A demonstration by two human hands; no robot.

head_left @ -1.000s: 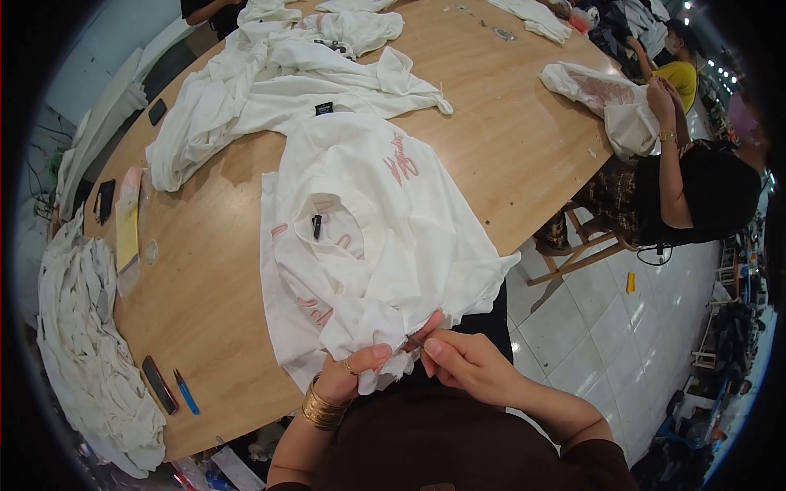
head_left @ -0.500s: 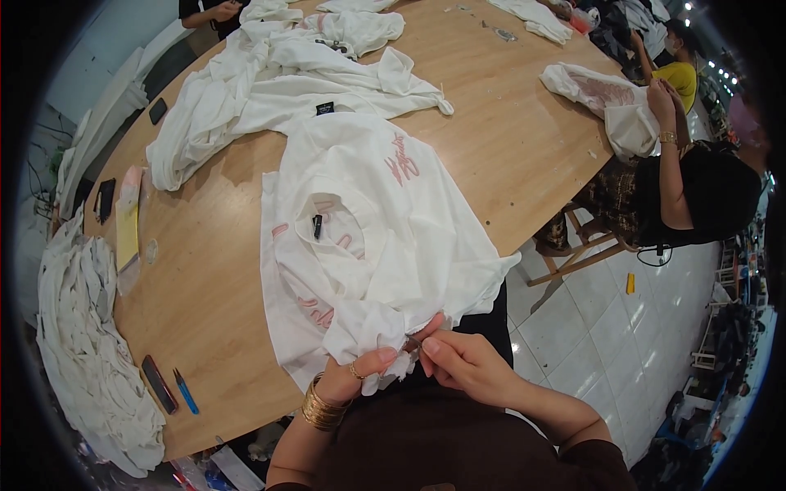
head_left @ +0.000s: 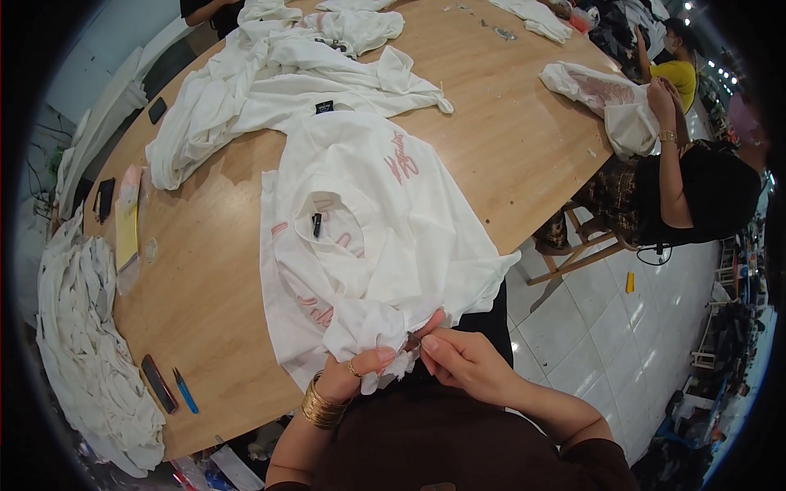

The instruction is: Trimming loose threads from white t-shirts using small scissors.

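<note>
A white shirt [head_left: 393, 204] with pink lettering lies on the wooden table, its neck opening towards me and a dark label inside the collar. Its near edge hangs over the table's edge above my lap. My left hand [head_left: 352, 376] is closed on a bunched, frayed-looking part of that edge, partly covered by the cloth. Close beside it, my right hand [head_left: 471, 364] pinches at the same edge with thumb and forefinger. Something thin and dark shows between the hands, too small to name.
White garments [head_left: 246, 90] are heaped at the far side of the table [head_left: 196, 270], and a pile of white cloth [head_left: 90, 352] hangs at the left. Blue tweezers [head_left: 185, 391] and a dark red case [head_left: 159, 383] lie near left. A co-worker [head_left: 696, 196] sits at right, handling a white garment.
My hands and the shirt hold almost the same place, with only a slight shift of the right fingers. The far co-worker's hand at top left has moved up towards the picture's edge.
</note>
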